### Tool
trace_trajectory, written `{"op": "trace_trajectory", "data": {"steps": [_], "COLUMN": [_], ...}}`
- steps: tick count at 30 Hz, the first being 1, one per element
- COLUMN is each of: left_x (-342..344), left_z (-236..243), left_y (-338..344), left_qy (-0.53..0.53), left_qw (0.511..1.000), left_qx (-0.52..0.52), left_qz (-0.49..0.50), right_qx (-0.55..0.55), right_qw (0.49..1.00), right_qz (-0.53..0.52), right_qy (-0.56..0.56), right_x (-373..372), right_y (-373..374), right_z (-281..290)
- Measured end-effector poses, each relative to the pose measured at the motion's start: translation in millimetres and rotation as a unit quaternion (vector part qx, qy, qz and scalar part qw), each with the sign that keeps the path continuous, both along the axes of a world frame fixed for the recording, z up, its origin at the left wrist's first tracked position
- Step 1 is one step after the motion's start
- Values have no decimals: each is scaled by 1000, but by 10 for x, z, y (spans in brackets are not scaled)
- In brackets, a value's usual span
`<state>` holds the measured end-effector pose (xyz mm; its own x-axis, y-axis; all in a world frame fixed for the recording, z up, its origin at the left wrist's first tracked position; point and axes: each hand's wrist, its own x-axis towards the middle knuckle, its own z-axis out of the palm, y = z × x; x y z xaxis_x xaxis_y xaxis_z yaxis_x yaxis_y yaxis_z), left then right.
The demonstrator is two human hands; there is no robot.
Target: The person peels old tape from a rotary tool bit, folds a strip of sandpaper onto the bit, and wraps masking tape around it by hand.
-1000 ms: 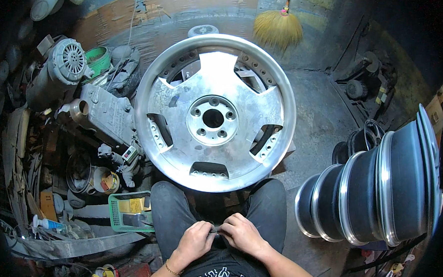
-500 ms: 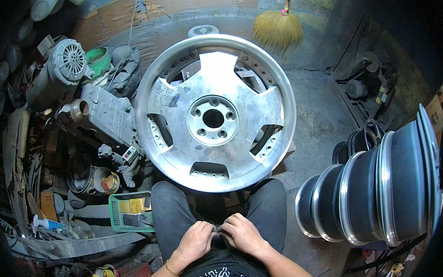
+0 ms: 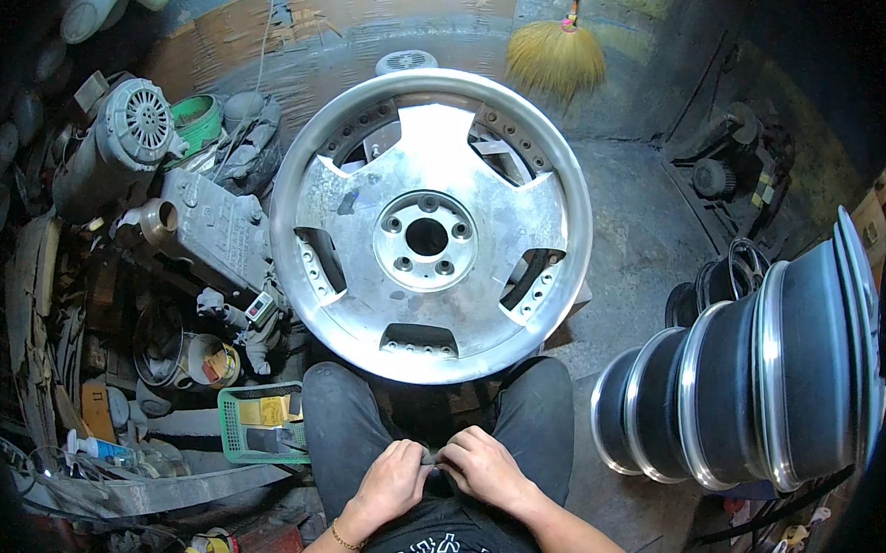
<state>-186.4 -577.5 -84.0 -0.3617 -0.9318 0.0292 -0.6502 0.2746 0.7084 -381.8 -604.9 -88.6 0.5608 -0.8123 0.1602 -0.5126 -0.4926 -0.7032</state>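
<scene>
Pinching a small grey piece (image 3: 432, 455) between left hand (image 3: 392, 481) and right hand (image 3: 481, 466), both closed; risks dropping it beside the alloy wheel (image 3: 431, 226).

Seated, seen from above: both forearms enter from the lower edge and converge at the lap between the thighs. The left hand (image 3: 390, 482), a thin bracelet on its wrist, curls knuckles-up, fingers bent inward. The right hand (image 3: 480, 466) meets it from the other side, fingers likewise folded. The two hands touch at the fingertips, pinching a small dark piece between them; what it is cannot be told.
</scene>
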Motion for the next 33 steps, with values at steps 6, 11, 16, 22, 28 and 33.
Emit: {"op": "trace_trajectory", "data": {"steps": [6, 11, 16, 22, 28, 33], "left_x": [-9, -26, -21, -28, -34, -36], "left_z": [35, 48, 47, -21, -20, 26], "left_y": [0, -10, -17, -7, -19, -19], "left_qy": [-20, -5, -6, -2, 17, 8], "left_qw": [1000, 1000, 1000, 1000, 999, 999], "left_qx": [-10, -10, -4, -26, -40, -30], "left_qz": [-12, -1, -2, 16, 19, 14], "right_qx": [-1, -1, 5, 10, 3, 9], "right_qw": [1000, 1000, 1000, 1000, 1000, 1000], "right_qz": [1, 0, -1, -1, -5, -4], "right_qy": [-2, -2, -4, 5, 2, 9], "right_x": [8, 7, 10, 2, -6, -5], "right_y": [-15, -16, -21, -41, -39, -23], "right_z": [2, 8, -4, 10, -14, -8]}}
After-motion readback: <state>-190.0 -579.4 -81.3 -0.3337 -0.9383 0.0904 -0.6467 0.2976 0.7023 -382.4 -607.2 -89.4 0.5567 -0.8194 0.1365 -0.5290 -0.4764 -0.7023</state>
